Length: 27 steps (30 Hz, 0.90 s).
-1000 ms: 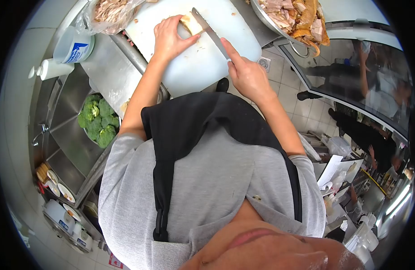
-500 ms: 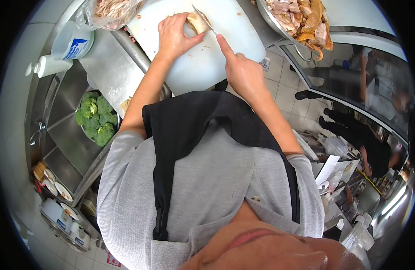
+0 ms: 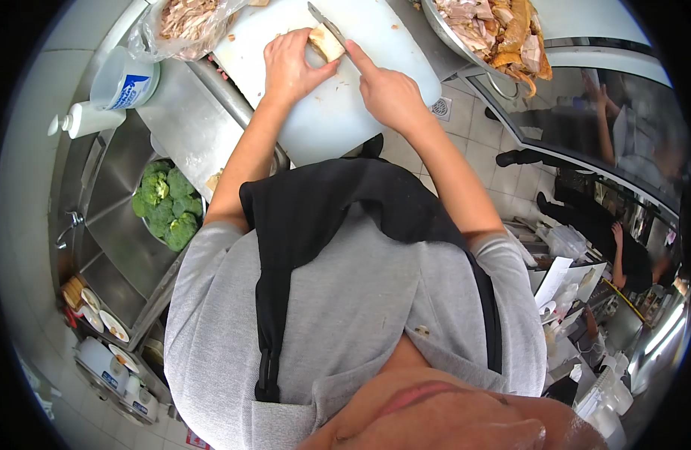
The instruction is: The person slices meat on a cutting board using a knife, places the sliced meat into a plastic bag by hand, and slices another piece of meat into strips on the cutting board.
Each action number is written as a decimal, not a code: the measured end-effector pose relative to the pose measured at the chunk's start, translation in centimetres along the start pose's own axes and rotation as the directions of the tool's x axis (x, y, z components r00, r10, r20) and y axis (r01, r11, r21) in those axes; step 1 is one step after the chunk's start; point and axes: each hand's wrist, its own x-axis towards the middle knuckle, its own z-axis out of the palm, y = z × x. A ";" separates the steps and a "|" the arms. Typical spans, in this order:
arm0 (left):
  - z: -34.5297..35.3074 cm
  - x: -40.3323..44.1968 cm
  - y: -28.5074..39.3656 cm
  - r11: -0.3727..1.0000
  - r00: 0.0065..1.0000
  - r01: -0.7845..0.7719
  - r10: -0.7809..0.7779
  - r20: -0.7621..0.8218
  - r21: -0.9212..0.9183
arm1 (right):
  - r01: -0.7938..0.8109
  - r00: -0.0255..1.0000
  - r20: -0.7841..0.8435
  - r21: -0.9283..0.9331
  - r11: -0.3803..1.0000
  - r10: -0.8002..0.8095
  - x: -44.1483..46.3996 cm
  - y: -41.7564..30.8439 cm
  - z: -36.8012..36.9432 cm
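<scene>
A pale chunk of meat with a browned edge (image 3: 326, 46) rests on the white cutting board (image 3: 315, 131). My left hand (image 3: 291, 69) presses on its left side with the fingers curled and the thumb along the near edge. Wrapped around a handle that is mostly hidden, my right hand (image 3: 390, 96) grips a knife (image 3: 325, 20). The blade lies along the chunk's far right side, touching it or very close, with its tip toward the upper left. Small crumbs are scattered on the board.
A plastic bag of shredded meat (image 3: 184, 30) sits left of the board, and a metal bowl of skin-on meat pieces (image 3: 503, 30) at right. Broccoli (image 3: 167, 202) fills a bowl in the steel sink (image 3: 128, 217). A plastic tub (image 3: 124, 79) and white bottle (image 3: 90, 120) stand nearby. Another person (image 3: 623, 244) is at right.
My right hand has shifted a little left and turned, bringing the blade up and left along the chunk. The left hand stays nearly still. The person at right has changed position.
</scene>
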 end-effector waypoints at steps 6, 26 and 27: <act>0.0 0.1 0.2 1.000 1.000 0.010 -0.010 0.010 0.024 | -0.085 0.992 0.099 0.010 0.996 0.084 -3.4 0.7 -0.9; -0.3 -0.3 0.0 1.000 0.998 0.026 -0.026 0.058 0.003 | -0.212 0.977 0.002 0.148 0.966 0.214 -3.7 0.9 -4.6; -0.4 -0.3 0.0 1.000 0.998 0.025 -0.025 0.059 -0.004 | -0.175 0.984 0.005 0.123 0.977 0.176 -3.2 0.8 -4.3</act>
